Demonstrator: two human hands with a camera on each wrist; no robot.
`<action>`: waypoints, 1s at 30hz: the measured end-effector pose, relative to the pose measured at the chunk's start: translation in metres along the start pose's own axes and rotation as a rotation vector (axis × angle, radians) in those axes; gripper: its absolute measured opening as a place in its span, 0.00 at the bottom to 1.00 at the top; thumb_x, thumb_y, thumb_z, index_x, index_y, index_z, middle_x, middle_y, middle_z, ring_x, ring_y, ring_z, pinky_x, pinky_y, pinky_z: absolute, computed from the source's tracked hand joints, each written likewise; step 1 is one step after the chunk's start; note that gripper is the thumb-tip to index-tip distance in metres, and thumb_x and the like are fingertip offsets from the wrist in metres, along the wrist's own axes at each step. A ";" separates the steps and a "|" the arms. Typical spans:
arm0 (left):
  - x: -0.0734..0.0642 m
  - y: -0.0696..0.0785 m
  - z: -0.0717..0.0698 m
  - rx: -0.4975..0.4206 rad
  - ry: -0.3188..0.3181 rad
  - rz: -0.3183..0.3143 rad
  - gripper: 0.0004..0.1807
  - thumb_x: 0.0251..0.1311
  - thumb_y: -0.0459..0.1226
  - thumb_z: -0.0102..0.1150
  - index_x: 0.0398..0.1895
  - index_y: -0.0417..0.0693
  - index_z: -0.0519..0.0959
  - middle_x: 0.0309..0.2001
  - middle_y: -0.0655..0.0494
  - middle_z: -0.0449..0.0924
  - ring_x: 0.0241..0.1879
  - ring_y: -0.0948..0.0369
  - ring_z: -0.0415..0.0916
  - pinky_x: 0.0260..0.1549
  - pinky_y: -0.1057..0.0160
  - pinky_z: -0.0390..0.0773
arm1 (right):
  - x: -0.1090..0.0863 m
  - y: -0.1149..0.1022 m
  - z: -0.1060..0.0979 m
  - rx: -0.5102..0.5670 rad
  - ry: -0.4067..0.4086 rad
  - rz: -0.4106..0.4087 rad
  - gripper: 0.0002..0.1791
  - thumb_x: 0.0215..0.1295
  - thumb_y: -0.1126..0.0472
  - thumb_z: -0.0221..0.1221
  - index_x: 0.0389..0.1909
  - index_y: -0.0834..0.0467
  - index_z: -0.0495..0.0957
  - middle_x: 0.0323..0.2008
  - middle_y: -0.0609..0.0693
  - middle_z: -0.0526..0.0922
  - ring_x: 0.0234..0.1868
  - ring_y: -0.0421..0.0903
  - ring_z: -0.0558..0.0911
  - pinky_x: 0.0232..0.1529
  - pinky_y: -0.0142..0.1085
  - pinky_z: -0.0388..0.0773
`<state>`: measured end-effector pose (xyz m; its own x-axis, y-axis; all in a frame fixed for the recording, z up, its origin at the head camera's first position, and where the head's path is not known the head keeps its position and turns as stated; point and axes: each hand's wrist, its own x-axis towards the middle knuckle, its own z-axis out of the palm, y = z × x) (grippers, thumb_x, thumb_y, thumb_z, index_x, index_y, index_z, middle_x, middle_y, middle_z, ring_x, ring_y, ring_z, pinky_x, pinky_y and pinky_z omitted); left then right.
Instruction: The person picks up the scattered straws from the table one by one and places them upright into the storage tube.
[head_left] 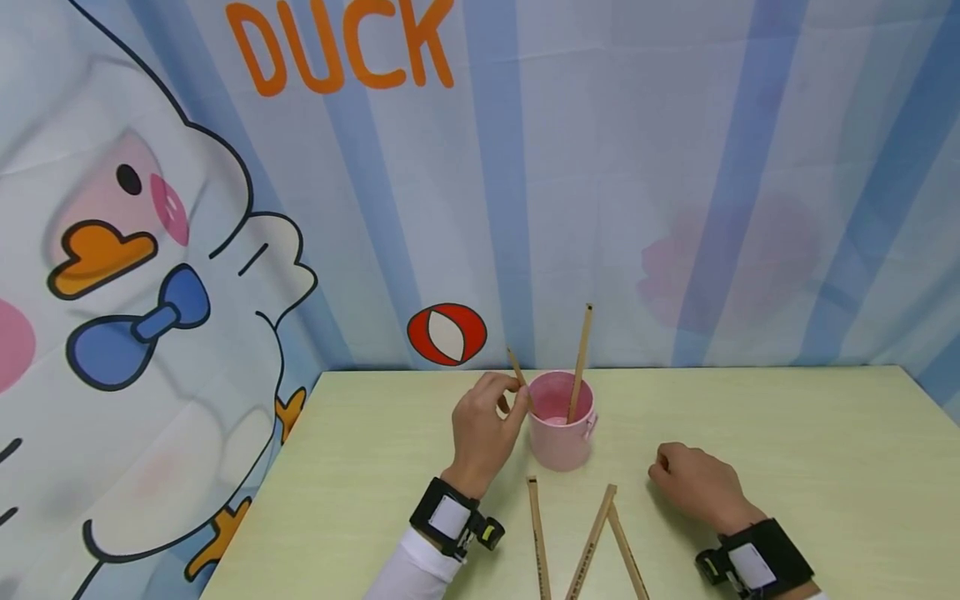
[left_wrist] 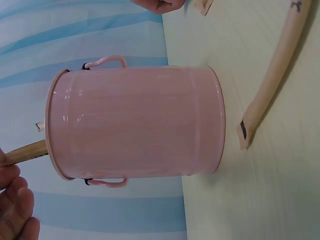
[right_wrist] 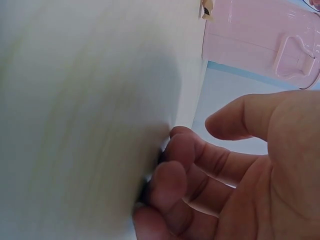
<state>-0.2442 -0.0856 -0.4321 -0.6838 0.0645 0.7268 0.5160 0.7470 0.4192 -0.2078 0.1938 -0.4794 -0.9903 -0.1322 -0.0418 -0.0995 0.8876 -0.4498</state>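
A pink bucket [head_left: 561,447] with small side handles stands upright on the table. At its left rim my left hand [head_left: 482,432] pinches a thin wooden stick [head_left: 514,365]; in the left wrist view the stick's [left_wrist: 29,152] lower end passes behind the bucket's rim. Another wooden stick [head_left: 581,354] leans inside the bucket, its top well above the rim. My right hand [head_left: 701,485] rests on the table to the right, fingers loosely curled. Nothing shows between the right hand's fingers [right_wrist: 172,187] in the right wrist view.
On the table [head_left: 825,433] in front of the bucket lie a wooden stick [head_left: 538,537] and two more, a middle stick [head_left: 592,542] and a right-hand stick [head_left: 628,552], whose far ends meet. A striped cloth backdrop [head_left: 570,167] with a printed duck hangs behind the table.
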 end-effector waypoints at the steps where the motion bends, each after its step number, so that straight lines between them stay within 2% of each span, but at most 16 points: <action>1: 0.000 0.000 0.000 -0.002 0.000 0.001 0.06 0.64 0.41 0.65 0.35 0.48 0.85 0.35 0.56 0.86 0.26 0.63 0.74 0.24 0.73 0.68 | 0.000 0.000 0.000 -0.001 0.000 0.001 0.14 0.68 0.61 0.50 0.20 0.53 0.67 0.15 0.45 0.62 0.18 0.43 0.64 0.23 0.37 0.57; 13: -0.004 -0.008 -0.003 -0.011 -0.011 -0.011 0.05 0.65 0.40 0.63 0.35 0.50 0.85 0.35 0.57 0.85 0.27 0.63 0.75 0.26 0.72 0.70 | -0.002 -0.002 -0.001 -0.006 -0.004 0.004 0.14 0.67 0.61 0.51 0.20 0.54 0.68 0.15 0.45 0.64 0.18 0.43 0.65 0.23 0.37 0.57; 19: -0.009 -0.015 -0.004 -0.006 -0.045 -0.031 0.05 0.65 0.40 0.62 0.34 0.50 0.85 0.33 0.58 0.84 0.27 0.63 0.75 0.26 0.72 0.70 | -0.001 -0.003 -0.002 -0.009 -0.002 0.005 0.13 0.67 0.61 0.51 0.21 0.54 0.70 0.16 0.45 0.65 0.19 0.43 0.66 0.23 0.36 0.58; 23: -0.012 -0.018 -0.006 0.021 -0.110 -0.062 0.07 0.65 0.41 0.62 0.33 0.49 0.85 0.31 0.57 0.83 0.28 0.62 0.75 0.26 0.72 0.70 | -0.002 -0.003 -0.003 -0.008 -0.003 0.006 0.13 0.67 0.61 0.51 0.21 0.54 0.70 0.16 0.45 0.65 0.19 0.43 0.65 0.23 0.37 0.58; 30: -0.019 -0.025 -0.010 0.089 -0.312 -0.137 0.09 0.66 0.42 0.61 0.31 0.49 0.84 0.30 0.53 0.84 0.27 0.64 0.73 0.26 0.71 0.70 | -0.001 -0.004 -0.003 -0.005 -0.006 0.007 0.12 0.67 0.61 0.50 0.22 0.54 0.71 0.16 0.46 0.66 0.19 0.43 0.66 0.23 0.36 0.58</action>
<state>-0.2390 -0.1121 -0.4505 -0.8755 0.1481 0.4600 0.3706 0.8167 0.4424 -0.2062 0.1919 -0.4753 -0.9905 -0.1284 -0.0501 -0.0929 0.8908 -0.4447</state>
